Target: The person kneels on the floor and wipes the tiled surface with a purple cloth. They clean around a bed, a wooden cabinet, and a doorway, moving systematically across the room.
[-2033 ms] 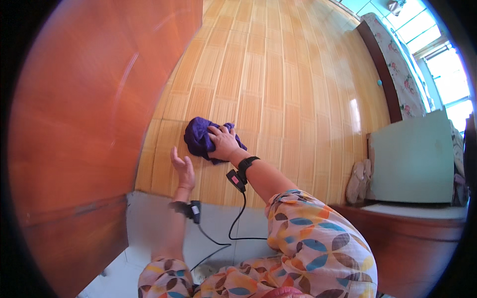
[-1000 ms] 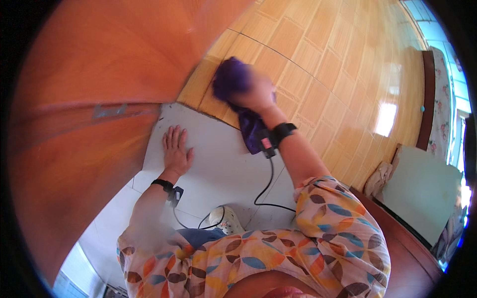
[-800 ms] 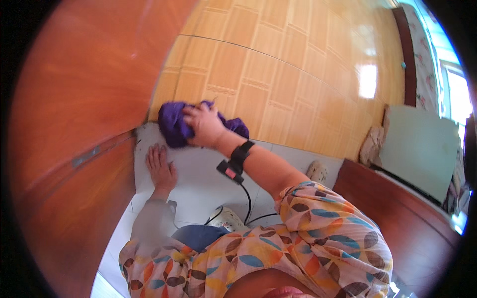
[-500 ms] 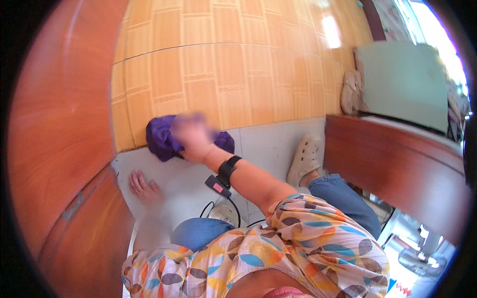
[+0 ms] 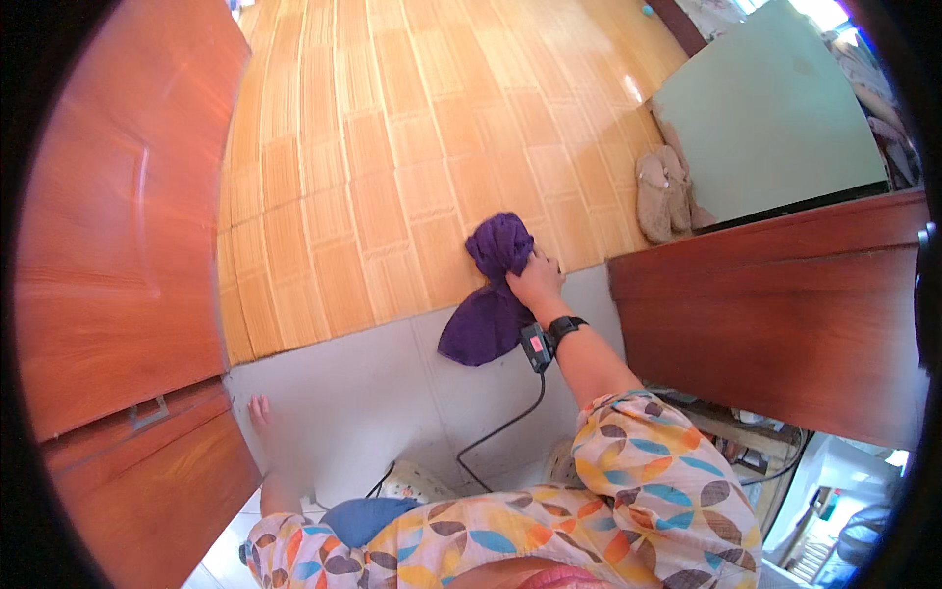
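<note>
My right hand (image 5: 539,281) is closed on a bunched purple cloth (image 5: 501,243) that rests on the yellow tiled floor (image 5: 392,231). A loose tail of the cloth trails back over the grey threshold strip (image 5: 363,358). On that wrist sits a black strap with a small box and cable. My left hand (image 5: 260,412) is down on the grey strip beside the wooden door frame, fingertips stretched out and holding nothing. Much of this hand and its forearm is blurred.
A reddish wooden door (image 5: 128,216) stands along the left. To the right are a wooden panel (image 5: 765,314), a pale green board (image 5: 765,128) and a pair of beige slippers (image 5: 662,194). A black cable (image 5: 505,427) runs across the threshold near my shoes (image 5: 417,481).
My right hand has swept the purple cloth rightward along the floor's edge, and the cloth's tail now spreads toward me. My left hand stays by the door frame, and the view has shifted.
</note>
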Demonstrator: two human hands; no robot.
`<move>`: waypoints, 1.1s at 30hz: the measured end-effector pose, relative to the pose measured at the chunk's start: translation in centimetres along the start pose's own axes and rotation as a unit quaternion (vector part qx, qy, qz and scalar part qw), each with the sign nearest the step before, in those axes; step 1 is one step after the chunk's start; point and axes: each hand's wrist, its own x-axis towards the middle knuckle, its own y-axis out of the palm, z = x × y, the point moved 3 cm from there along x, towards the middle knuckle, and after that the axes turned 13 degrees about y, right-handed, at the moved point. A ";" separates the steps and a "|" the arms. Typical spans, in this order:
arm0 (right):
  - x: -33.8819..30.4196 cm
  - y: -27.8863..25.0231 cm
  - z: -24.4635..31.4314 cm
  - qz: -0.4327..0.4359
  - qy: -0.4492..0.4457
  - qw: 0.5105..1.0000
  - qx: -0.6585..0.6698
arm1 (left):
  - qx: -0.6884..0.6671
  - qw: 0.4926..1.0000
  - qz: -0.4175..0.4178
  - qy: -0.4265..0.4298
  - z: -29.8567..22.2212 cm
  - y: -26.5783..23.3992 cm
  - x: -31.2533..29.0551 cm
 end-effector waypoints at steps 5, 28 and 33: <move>2.7 -2.8 -6.8 0.035 0.020 0.999 0.004 | 0.097 0.943 0.302 -0.098 -1.3 -9.0 -5.4; -2.5 8.5 -1.1 0.084 -0.141 0.972 0.167 | 0.056 0.997 0.043 -0.001 0.5 -15.8 -3.5; -16.1 12.4 0.4 0.089 -0.327 0.939 0.055 | 0.088 0.992 -0.006 0.090 -4.9 -6.5 1.9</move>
